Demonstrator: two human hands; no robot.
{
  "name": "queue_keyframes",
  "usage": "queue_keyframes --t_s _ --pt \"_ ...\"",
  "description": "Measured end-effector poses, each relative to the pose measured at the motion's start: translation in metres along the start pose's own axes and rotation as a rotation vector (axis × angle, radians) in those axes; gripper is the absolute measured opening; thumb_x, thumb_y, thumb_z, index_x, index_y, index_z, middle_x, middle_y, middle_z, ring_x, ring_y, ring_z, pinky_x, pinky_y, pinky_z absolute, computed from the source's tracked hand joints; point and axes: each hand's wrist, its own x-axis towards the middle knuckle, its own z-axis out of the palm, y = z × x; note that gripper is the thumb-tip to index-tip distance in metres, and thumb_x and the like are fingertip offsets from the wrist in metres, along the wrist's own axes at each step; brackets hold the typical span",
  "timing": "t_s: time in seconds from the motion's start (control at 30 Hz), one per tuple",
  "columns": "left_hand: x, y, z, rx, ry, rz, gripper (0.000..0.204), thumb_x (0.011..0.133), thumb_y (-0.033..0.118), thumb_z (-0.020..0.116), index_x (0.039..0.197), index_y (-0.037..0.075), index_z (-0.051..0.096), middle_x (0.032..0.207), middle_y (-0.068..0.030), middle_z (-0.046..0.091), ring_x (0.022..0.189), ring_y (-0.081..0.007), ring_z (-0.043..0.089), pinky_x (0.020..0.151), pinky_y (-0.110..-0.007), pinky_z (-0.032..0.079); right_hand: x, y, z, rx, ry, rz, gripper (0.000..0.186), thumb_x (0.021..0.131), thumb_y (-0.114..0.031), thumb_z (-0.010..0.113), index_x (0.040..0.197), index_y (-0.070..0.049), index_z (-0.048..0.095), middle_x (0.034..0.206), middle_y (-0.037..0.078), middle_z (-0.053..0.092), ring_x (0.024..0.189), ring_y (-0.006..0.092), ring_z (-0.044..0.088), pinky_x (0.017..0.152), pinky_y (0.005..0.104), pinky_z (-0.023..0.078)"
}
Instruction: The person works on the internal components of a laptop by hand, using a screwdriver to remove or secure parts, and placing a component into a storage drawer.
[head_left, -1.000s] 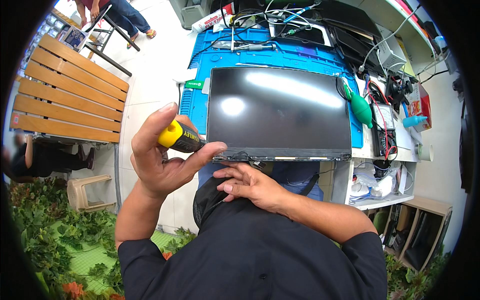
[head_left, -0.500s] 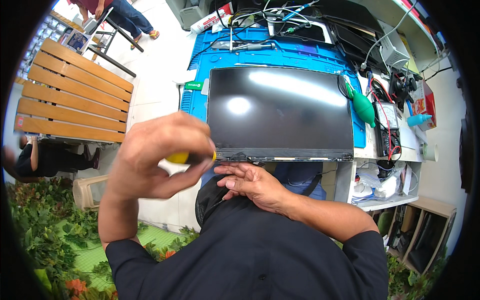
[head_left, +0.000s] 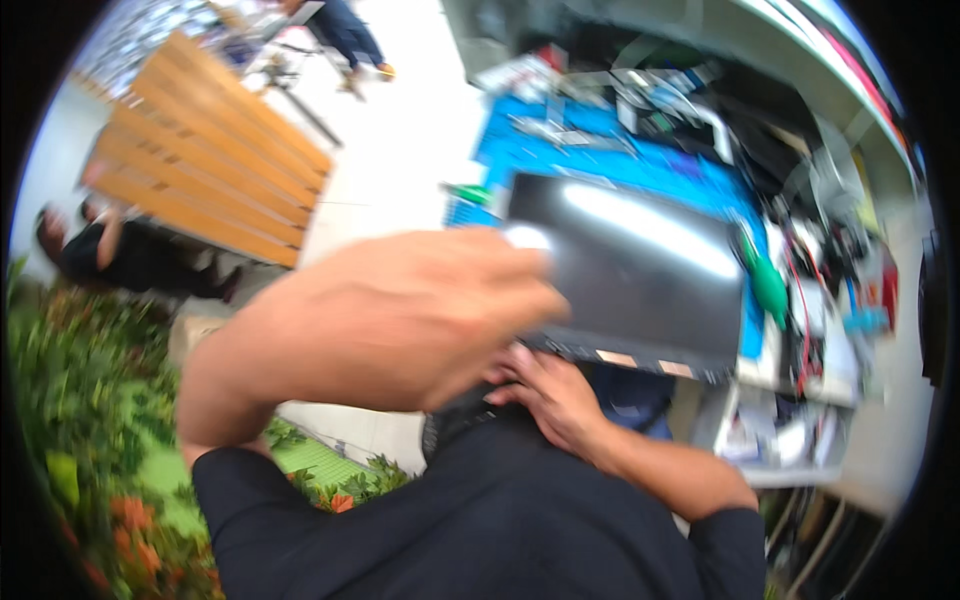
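A dark, glossy flat screen panel (head_left: 650,275) lies on a blue work mat (head_left: 492,150), and light glares off its surface. My left hand (head_left: 400,315), smeared by motion, is raised over the panel's lower left corner with curled fingers. Whatever it grips is hidden behind the hand. At the panel's near edge, where copper-coloured strips show, my right hand (head_left: 555,400) has its fingers stretched out and slightly apart. Its fingertips lie close under the left hand; whether they touch the panel I cannot tell.
A green blower bulb (head_left: 767,290) lies right of the panel. Cables and tools crowd the mat's far side. Shelves (head_left: 720,430) hold bags below the desk. A slatted wooden bench (head_left: 215,150) stands left, with a person (head_left: 130,245) in black near it.
The view has shifted and tilted, so the desk sits farther right. My left hand has moved right over the panel's corner; the yellow-and-black object seen in its fingers before is now hidden.
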Motion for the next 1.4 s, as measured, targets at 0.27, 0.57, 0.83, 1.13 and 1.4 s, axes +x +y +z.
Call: queue_keyframes --t_s 0.27,0.57,0.83,1.13,1.4 --pt "0.000 0.001 -0.003 -0.087 -0.109 -0.062 0.030 0.087 0.012 0.078 0.110 -0.001 0.063 0.105 -0.0192 0.066 0.096 -0.0413 0.073 0.081 -0.049 0.060 0.008 0.009 -0.010 -0.011 -0.001 -0.092 0.037 0.116 -0.031 0.061 0.133 0.001 0.067 0.124 0.011 0.076 0.111 0.0261 0.073 0.089 0.0427 0.063" --pt "-0.002 -0.002 0.011 -0.122 0.013 -0.105 0.049 0.091 0.015 0.081 0.138 0.011 0.069 0.113 -0.0131 0.072 0.098 -0.0325 0.075 0.084 -0.044 0.060 0.001 -0.002 -0.005 -0.106 0.021 -0.024 0.041 0.115 -0.028 0.064 0.142 0.003 0.062 0.139 0.014 0.069 0.118 0.0235 0.069 0.096 0.0392 0.061" --pt "0.014 0.015 0.006 0.142 -0.061 -0.301 0.054 0.090 0.009 0.080 0.143 0.011 0.067 0.107 -0.0109 0.076 0.089 -0.0319 0.073 0.079 -0.042 0.057 0.004 0.002 -0.013 -0.006 -0.061 -0.087 0.041 0.110 -0.007 0.066 0.149 0.002 0.060 0.144 0.013 0.068 0.118 0.0197 0.069 0.097 0.0360 0.063" --pt "0.017 0.017 -0.001 0.180 -0.205 -0.332 0.043 0.095 0.019 0.081 0.136 0.011 0.070 0.112 -0.0128 0.075 0.090 -0.0327 0.076 0.076 -0.043 0.057 0.003 -0.003 -0.009 -0.016 -0.078 -0.044 0.043 0.110 -0.005 0.065 0.151 0.007 0.057 0.148 0.016 0.065 0.122 0.0210 0.068 0.101 0.0379 0.061" --pt "0.019 0.014 0.000 0.224 -0.101 -0.186 0.031 0.099 0.024 0.080 0.125 0.009 0.072 0.095 -0.0095 0.073 0.076 -0.0283 0.073 0.068 -0.041 0.053 0.004 -0.002 -0.012 -0.002 -0.087 -0.036 0.043 0.110 -0.005 0.065 0.151 0.006 0.057 0.149 0.016 0.065 0.122 0.0205 0.067 0.100 0.0372 0.061"
